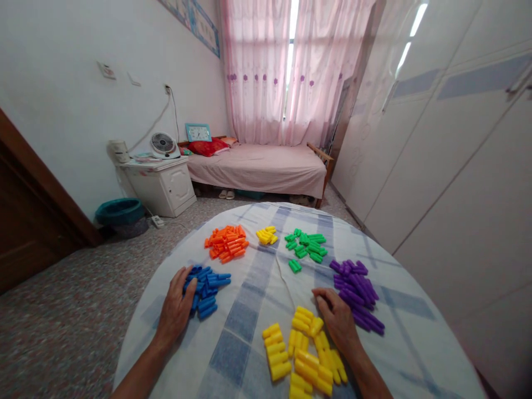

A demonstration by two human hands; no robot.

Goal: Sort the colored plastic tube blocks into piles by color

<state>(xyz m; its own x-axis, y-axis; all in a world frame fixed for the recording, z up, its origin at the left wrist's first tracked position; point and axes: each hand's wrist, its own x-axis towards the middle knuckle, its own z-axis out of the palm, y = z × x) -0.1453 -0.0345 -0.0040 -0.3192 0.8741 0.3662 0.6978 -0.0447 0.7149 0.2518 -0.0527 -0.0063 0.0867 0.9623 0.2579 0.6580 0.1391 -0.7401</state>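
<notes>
My left hand rests against the left side of a pile of blue plastic tubes. Its thumb and fingers are spread on the pile, and none of the tubes is lifted. My right hand lies on the cloth between the purple tubes and the larger group of yellow tubes. Its fingers are loosely bent, with a gap between them and no piece showing in them. Many yellow pieces lie joined side by side in rows, close to the right wrist.
On the round table, its checked cloth also bears orange tubes, a small yellow heap and green tubes at the far side. Beyond stand a bed, a white cabinet, a bin and a wardrobe.
</notes>
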